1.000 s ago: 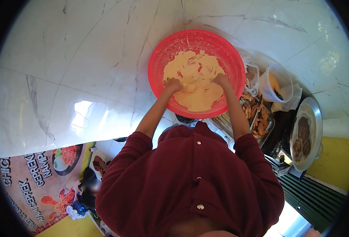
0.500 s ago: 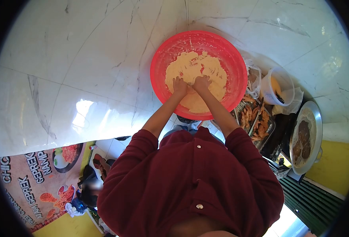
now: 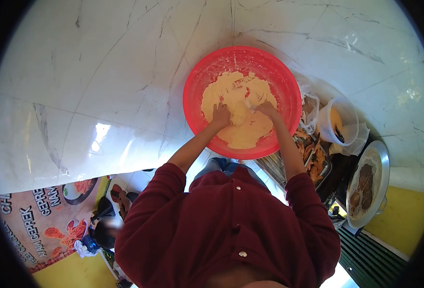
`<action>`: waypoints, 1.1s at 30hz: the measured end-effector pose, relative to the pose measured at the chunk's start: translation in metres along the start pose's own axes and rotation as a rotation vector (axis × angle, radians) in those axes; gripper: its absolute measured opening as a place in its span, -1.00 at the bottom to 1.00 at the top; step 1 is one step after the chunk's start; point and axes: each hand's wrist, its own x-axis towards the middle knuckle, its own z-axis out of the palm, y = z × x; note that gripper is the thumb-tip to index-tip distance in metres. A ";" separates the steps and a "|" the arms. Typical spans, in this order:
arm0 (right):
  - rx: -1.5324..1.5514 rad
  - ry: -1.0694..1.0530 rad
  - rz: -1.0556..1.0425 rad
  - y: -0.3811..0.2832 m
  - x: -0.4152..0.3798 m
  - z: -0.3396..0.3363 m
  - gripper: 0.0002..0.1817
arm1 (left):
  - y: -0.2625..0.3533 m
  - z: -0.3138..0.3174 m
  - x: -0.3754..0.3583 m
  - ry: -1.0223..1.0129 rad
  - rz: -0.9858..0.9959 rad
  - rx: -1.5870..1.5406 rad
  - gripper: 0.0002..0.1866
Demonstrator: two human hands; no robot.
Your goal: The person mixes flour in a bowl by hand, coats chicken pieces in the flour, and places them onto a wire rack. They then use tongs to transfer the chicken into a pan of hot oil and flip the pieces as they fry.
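Note:
A large red basin [image 3: 289,86] holds a bed of pale yellow flour [image 3: 262,91], and both hands are inside it. My left hand [image 3: 221,115] rests on the left part of the flour, palm down with its fingers apart. On the right side, my right hand [image 3: 266,109] points inward with its fingers bent together. Whitish flour coats its fingertips, and I cannot tell what is between them. A flour-covered lump [image 3: 239,113] lies between the two hands. Red patches of the basin's bottom show through the flour.
Right of the basin are a tray of fried pieces [image 3: 316,165], a plastic bag [image 3: 309,108] and a clear tub [image 3: 349,115] with yellow contents. Farther right, a wide metal pan [image 3: 384,165] holds brown pieces in foamy oil. A food banner [image 3: 29,225] hangs lower left.
My hands were close together in the middle of the flour and are now apart. The right hand has moved right and turned inward; a floury lump now shows between them.

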 end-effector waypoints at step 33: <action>-0.077 -0.190 0.100 -0.005 -0.049 -0.007 -0.49 | -0.041 -0.015 -0.007 -0.426 -0.201 -0.636 -0.47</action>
